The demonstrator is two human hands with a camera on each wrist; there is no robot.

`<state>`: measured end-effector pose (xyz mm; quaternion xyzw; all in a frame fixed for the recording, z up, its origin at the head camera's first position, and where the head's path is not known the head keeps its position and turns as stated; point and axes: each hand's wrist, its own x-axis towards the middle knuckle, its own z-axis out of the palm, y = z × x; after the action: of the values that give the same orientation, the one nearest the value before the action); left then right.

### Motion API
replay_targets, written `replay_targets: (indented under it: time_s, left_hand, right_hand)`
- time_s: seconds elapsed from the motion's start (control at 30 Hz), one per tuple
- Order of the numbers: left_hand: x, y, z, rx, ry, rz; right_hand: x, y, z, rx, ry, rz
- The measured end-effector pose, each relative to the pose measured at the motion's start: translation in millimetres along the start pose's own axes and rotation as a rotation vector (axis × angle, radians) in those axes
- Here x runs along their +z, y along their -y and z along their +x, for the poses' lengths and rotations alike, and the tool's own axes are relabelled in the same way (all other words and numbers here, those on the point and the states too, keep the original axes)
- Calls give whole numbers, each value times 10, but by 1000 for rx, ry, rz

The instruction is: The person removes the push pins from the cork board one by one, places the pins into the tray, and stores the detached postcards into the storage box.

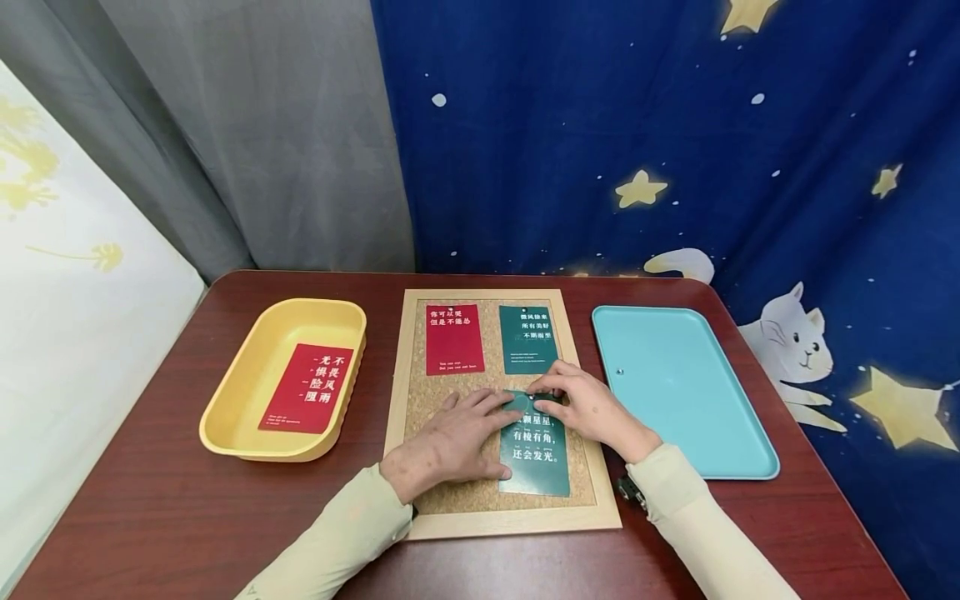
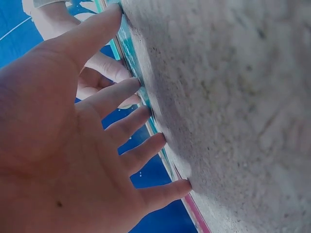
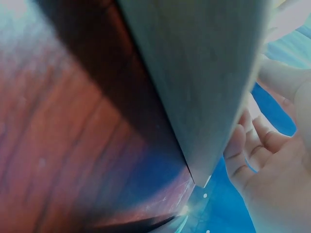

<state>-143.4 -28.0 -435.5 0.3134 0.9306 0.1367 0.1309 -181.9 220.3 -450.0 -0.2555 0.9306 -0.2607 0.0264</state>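
A lower green card with white characters lies upright on the cork board. My left hand rests on its upper left part and on the cork, fingers spread; in the left wrist view those fingers touch the surface. At the card's top edge, my right hand has thumb and index finger bent about a small pushpin, which is partly covered. Above, a red card and another green card each have a pin at the top. In the right wrist view my fingers are curled, tips hidden.
A yellow basin at the left holds a red card. To the right lies a blue tray with one small pin in it. The dark red table ends at curtains behind.
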Motion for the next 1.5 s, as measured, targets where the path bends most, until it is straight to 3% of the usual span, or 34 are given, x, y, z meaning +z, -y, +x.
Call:
replay_targets:
  time_s: [0.4,0.7,1.5]
  left_hand:
    - [15,5,14,-13,20,-6]
    - [-10,5,30,-19,24,-16]
    - [6,13,31,-5,31,0]
  right_hand:
    - [15,-140,79,35,46,153]
    - [28,-205,109,24,4,217]
    - [14,-226,164,42,19,236]
